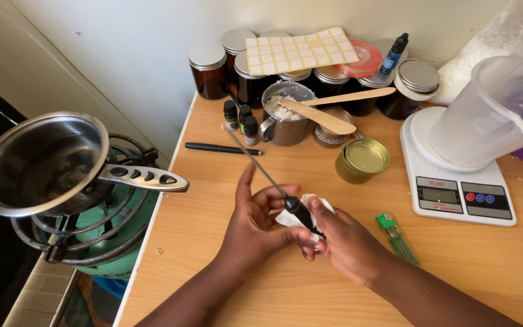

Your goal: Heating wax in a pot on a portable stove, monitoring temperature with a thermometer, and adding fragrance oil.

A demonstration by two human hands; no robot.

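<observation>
White tissue (301,212) is bunched between our two hands, low in the middle of the wooden table (225,290). Our right hand (349,245) is closed round the black handle of a thin metal probe (273,181), fingers curled, with the tissue pressed against the handle. Our left hand (255,221) is half open: thumb and lower fingers touch the tissue and the probe's base, while the forefinger stands up free. The probe's long axis runs from our hands up and to the left, away from us, its tip ending near three small dropper bottles (241,118) and just above a black pen (222,148). Both hands are on it, the right at the handle end, the left towards the shaft. A green lighter (398,237) lies just right of the right hand. To the far left a steel pan (37,163) sits on a burner.
</observation>
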